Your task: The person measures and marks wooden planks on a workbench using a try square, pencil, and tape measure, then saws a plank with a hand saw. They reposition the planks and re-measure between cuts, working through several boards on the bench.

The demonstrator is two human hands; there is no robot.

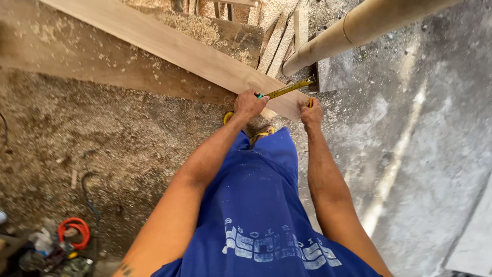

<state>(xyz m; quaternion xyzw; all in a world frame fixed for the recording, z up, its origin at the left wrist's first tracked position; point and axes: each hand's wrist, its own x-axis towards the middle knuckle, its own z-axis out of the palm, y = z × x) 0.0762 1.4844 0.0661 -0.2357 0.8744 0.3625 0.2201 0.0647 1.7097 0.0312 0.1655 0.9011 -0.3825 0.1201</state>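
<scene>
A long pale wooden plank (169,43) runs from the upper left down to its near end in front of me. My left hand (249,104) rests on that end and grips a measuring tape, whose yellow blade (288,88) stretches up and right across the board. My right hand (311,112) is at the plank's right corner, fingers closed on a small orange pencil-like thing (310,102). Both arms reach forward over my blue shirt.
Sawdust covers the ground at left. A thick bamboo pole (359,26) slants across the upper right. More planks and offcuts (279,36) lie behind. An orange cord coil and clutter (74,231) sit bottom left. Grey concrete floor (425,154) lies to the right.
</scene>
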